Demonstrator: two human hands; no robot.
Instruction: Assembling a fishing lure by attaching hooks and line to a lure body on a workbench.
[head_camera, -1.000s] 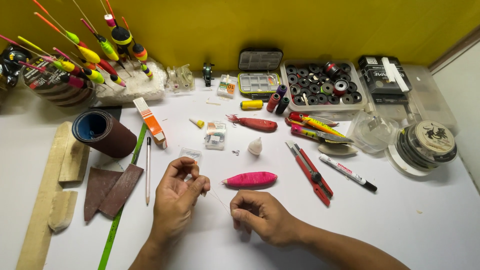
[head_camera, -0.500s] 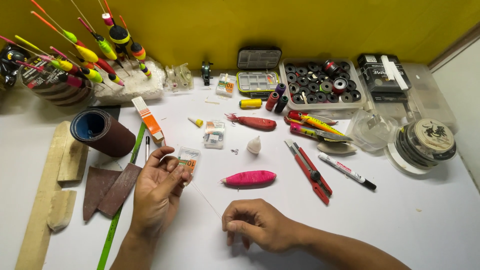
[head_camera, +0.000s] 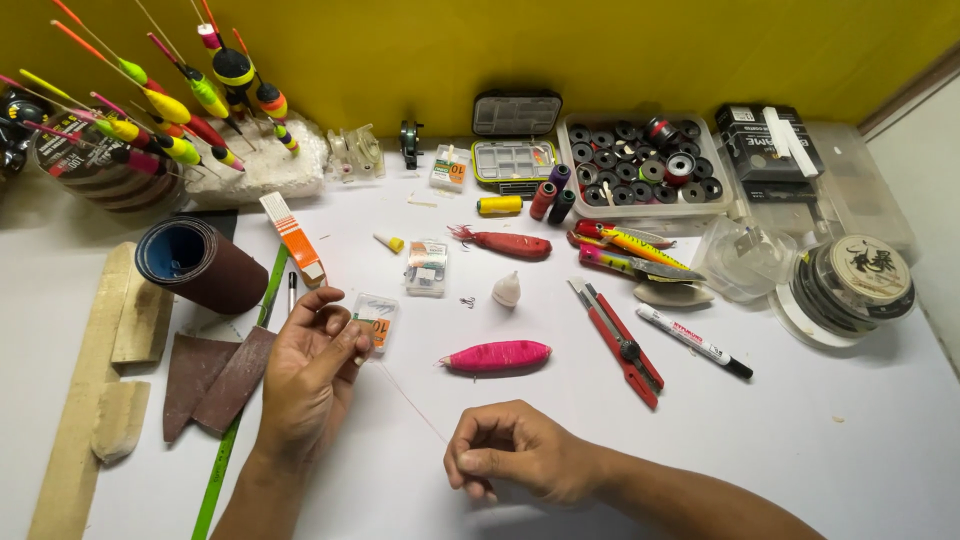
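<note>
On a white table, my left hand (head_camera: 312, 375) pinches one end of a thin thread (head_camera: 410, 400), fingertips close to a small clear packet with an orange label (head_camera: 378, 320). My right hand (head_camera: 515, 450), fingers curled, pinches the other end near the table's front. The thread runs taut between the two hands. A pink thread-wrapped lure body (head_camera: 497, 356) lies just beyond the thread, between the hands. A small treble hook (head_camera: 467, 301) and a white cone-shaped piece (head_camera: 506, 290) lie behind it.
Sandpaper roll (head_camera: 200, 265), sandpaper pieces (head_camera: 215, 378), wood blocks (head_camera: 100, 380) and a green ruler (head_camera: 235, 420) lie left. Red cutters (head_camera: 622, 342), a marker (head_camera: 695, 340), painted lures (head_camera: 630, 245), a line spool (head_camera: 850, 285), a tray of bobbins (head_camera: 645, 165) and standing floats (head_camera: 190, 100) are behind.
My left hand moved away from me toward the small packet while my right hand slid nearer the table's front, stretching the thread out between them.
</note>
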